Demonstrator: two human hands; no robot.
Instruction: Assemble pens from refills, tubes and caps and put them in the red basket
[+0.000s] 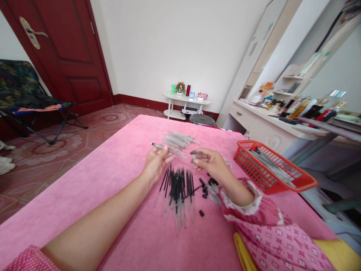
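My left hand (158,158) pinches a clear pen barrel (173,151) with a black tip at its left end. Its other end points toward my right hand (207,160), whose fingers are closed around a small, pale piece, too blurred to name. Behind the hands lies a pile of clear pen barrels (177,139). Black ink refills (179,184) are fanned out on the pink cloth in front of my left hand. Small black pen caps (205,191) lie below my right hand, beside some clear pieces (214,195) partly hidden by my right sleeve.
On the right of the pink-covered table (93,188) stands a red plastic basket (282,184) holding long grey pens or barrels. A yellow cloth (244,252) shows under my right sleeve. A dressing table (254,120) with bottles is beyond; a folding chair (36,98) stands left.
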